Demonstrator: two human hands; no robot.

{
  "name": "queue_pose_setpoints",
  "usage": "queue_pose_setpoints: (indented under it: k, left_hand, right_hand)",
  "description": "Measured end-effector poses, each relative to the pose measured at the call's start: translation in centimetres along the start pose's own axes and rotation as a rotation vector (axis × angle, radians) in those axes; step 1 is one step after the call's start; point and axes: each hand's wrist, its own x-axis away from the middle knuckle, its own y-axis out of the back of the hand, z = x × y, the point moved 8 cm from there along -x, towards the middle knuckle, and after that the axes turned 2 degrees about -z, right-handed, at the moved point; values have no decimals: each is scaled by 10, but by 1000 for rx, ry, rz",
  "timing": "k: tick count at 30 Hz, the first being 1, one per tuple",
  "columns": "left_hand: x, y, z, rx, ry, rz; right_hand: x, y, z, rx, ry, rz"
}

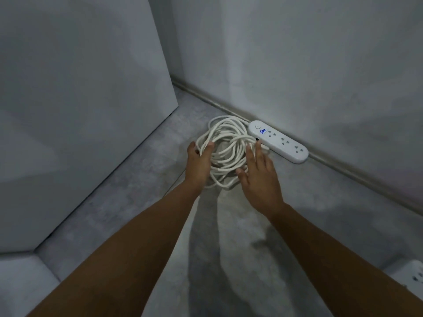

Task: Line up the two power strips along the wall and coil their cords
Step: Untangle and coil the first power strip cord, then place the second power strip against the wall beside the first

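Two bare forearms reach forward over the grey floor (142, 202). At the near right edge shows a corner of one white power strip (415, 274), cut off by the frame. Farther in, the left hand (198, 163) grips several loops of the one white cord (229, 143) between thumb and curled fingers, on the coil's left side. The right hand (258, 177) lies flat, fingers straight and spread, resting on the coil's right side and holding nothing. The cord lies in a loose round coil on the floor. Just right of it, a second power strip (278, 141) with three sockets and one round button lies along the foot of the far wall (297, 65). One white cabinet (80, 110) stands left.
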Motion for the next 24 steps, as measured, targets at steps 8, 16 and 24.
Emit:
queue_pose_setpoints:
  k: [8,16,24]
  left_hand:
    - [11,11,-2,26,115,-18]
    - [80,37,-18,-708,-73,23]
    - [174,36,-42,-1126,-289,62]
  right_hand:
    - [12,11,0,27,-32,56]
    - [51,60,6,93,-84,224]
    - [116,128,7,165,-111,332]
